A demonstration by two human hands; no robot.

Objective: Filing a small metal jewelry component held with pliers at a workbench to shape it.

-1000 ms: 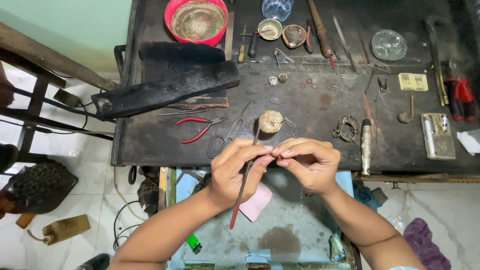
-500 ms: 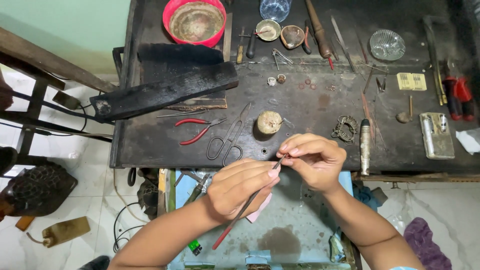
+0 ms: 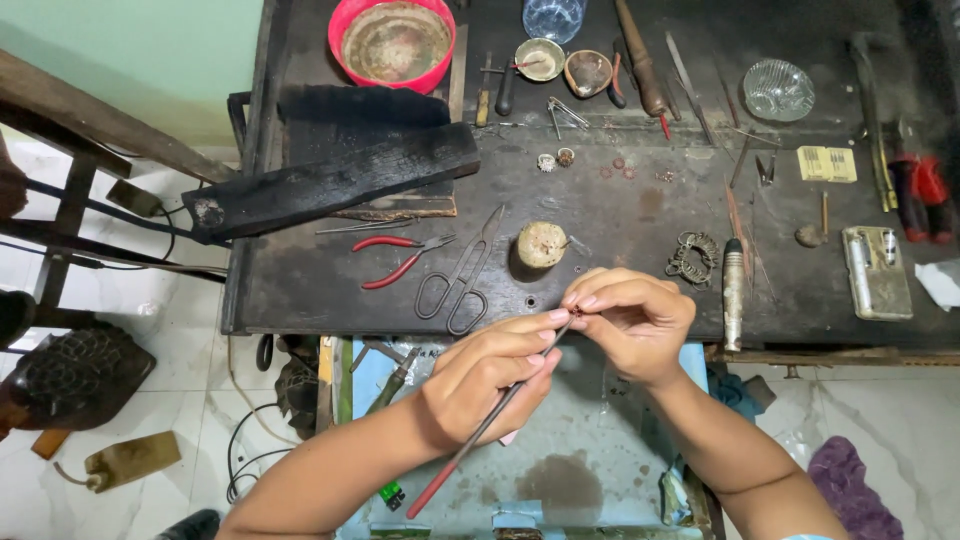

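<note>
Your left hand (image 3: 490, 375) grips a thin, red-tipped rod tool (image 3: 480, 432) pen-fashion, fingers closed around it, its point reaching up to your right hand (image 3: 630, 320). There your fingertips pinch a tiny reddish piece (image 3: 577, 313), too small to identify, just over the near edge of the dark workbench (image 3: 640, 200), below the small round wooden block (image 3: 541, 245).

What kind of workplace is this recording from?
Likely a small jewellery or metalcraft bench: a dark scorched worktop with red-handled pliers, scissors and small metal dishes.
</note>
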